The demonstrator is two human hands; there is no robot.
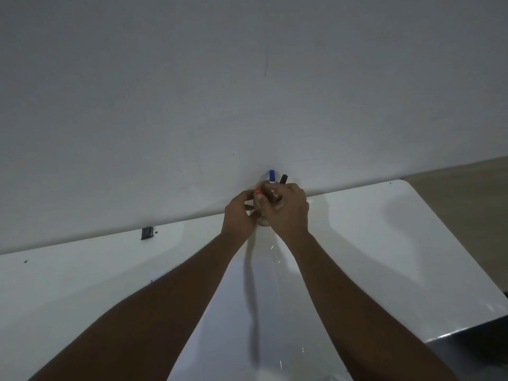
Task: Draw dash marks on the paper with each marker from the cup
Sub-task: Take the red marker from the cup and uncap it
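Observation:
A clear cup (264, 222) stands at the far edge of the white table, against the wall. A blue-capped marker (272, 176) and a black marker (283, 179) stick up out of it. My left hand (237, 215) curls around the cup's left side. My right hand (287, 211) reaches over the cup's mouth, and its fingers close on a red-capped marker (257, 191) whose tip shows between the two hands. The white paper (242, 312) lies on the table between my forearms; no marks show on the visible part. Most of the cup is hidden by my hands.
The white table (384, 243) ends at a rounded far right corner, with wooden floor (461, 193) beyond it. A bare white wall (247, 92) rises directly behind the cup. A small dark clip (147, 232) sits at the table's back edge on the left.

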